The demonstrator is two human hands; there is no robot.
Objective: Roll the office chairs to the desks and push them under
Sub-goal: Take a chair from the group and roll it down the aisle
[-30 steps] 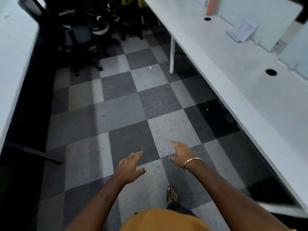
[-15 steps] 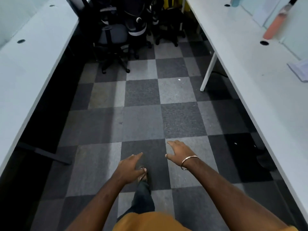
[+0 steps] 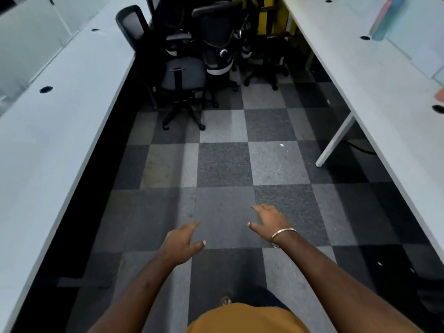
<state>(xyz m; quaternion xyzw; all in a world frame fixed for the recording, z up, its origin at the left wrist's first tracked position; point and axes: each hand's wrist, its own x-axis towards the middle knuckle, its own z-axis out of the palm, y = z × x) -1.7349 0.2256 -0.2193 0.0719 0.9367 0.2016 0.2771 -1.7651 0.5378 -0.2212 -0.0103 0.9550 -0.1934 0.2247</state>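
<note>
Several black office chairs stand bunched at the far end of the aisle. The nearest is a grey-seated chair (image 3: 183, 75) on a black star base; a black mesh-backed chair (image 3: 217, 32) stands behind it. A long white desk (image 3: 60, 111) runs down the left side and another white desk (image 3: 374, 87) down the right. My left hand (image 3: 181, 242) and my right hand (image 3: 270, 219), which wears a metal bangle, reach forward over the carpet with relaxed fingers. Both hold nothing and are far short of the chairs.
The aisle floor is checkered grey carpet tile (image 3: 223, 164). A white desk leg (image 3: 335, 140) slants to the floor on the right, with a dark cable behind it. Black cable holes (image 3: 45, 89) dot the desktops. Papers and a coloured object (image 3: 386, 18) lie on the right desk.
The view has swung left and moved forward down the aisle, so the chairs are nearer and more central. Both hands stay outstretched and empty.
</note>
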